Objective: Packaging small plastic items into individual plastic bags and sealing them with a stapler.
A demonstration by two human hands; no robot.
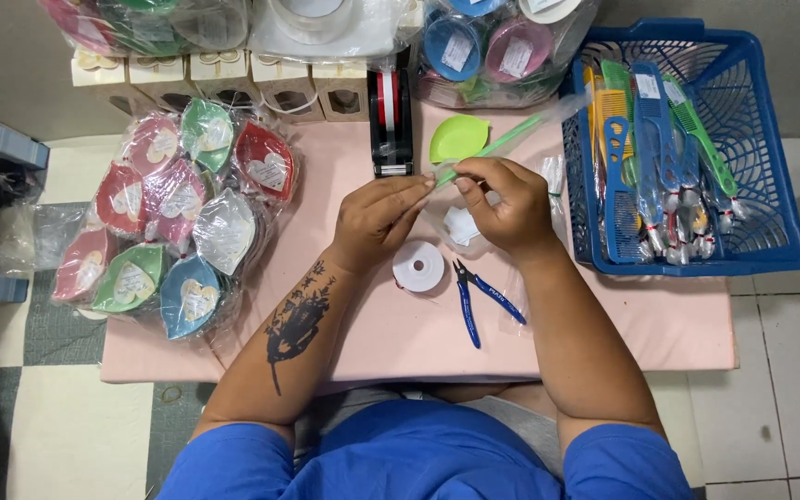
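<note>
Your green comb [502, 141] in its clear sleeve sits slanted above the pink surface [659, 315], pinched at its near end by both hands — your left hand [374, 218] with fingertips closed on it, your right hand [506, 206] clamped around the same end. Just below lie a white ribbon spool [418, 267] and blue-handled pliers [474, 298]; a blue basket [770, 231] of combs stands to your right — wrapped leaf-shaped dishes [173, 222] to your left.

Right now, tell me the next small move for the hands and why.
Probably slide the green comb fully into its clear sleeve: both hands, left and right, pinch its near end, and bagged combs already fill the blue basket.
</note>
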